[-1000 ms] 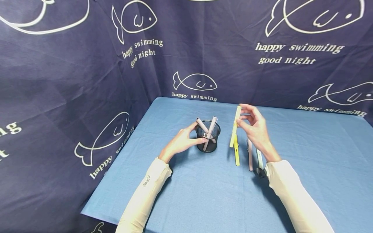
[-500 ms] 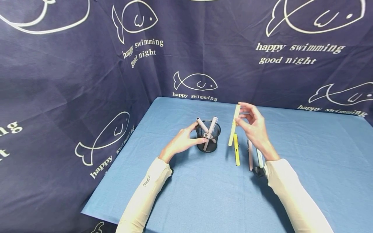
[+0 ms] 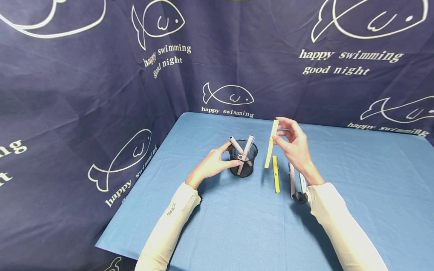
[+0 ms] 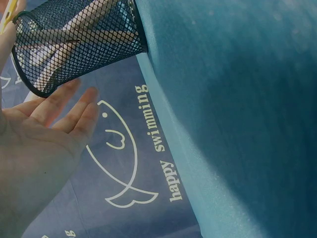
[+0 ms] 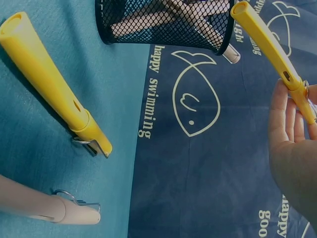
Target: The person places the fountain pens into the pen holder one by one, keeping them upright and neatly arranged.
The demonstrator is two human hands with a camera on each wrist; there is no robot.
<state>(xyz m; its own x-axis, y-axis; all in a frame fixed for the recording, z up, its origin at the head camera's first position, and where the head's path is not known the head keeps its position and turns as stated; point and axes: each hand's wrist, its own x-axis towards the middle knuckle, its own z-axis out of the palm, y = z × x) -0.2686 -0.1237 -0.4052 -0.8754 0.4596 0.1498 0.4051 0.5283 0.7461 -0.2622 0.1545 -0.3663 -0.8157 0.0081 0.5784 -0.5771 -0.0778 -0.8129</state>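
Note:
My left hand (image 3: 213, 162) holds a black mesh pen cup (image 3: 248, 170) upright, thumb at its front and fingers at its far left side. Inside it, pale pink pens (image 3: 250, 142) lean crosswise. To the right of the cup, my right hand (image 3: 295, 147) pinches a yellow pen (image 3: 270, 152) between thumb and fingers, above the table and slightly tilted. Its metal clip shows near the fingers in the right wrist view. A second yellow pen (image 5: 54, 84) lies on the table below that hand.
A pale pink pen (image 3: 292, 182) and a whitish pen (image 3: 303, 183) lie under the right wrist, partly hidden by it. Blue cloth covers the table (image 3: 244, 226). Dark blue fish-print curtains (image 3: 162, 90) stand at the back and left.
My right hand has moved slightly left and away from me, bringing the yellow pen a little closer to the cup. My left hand and the cup have stayed in place.

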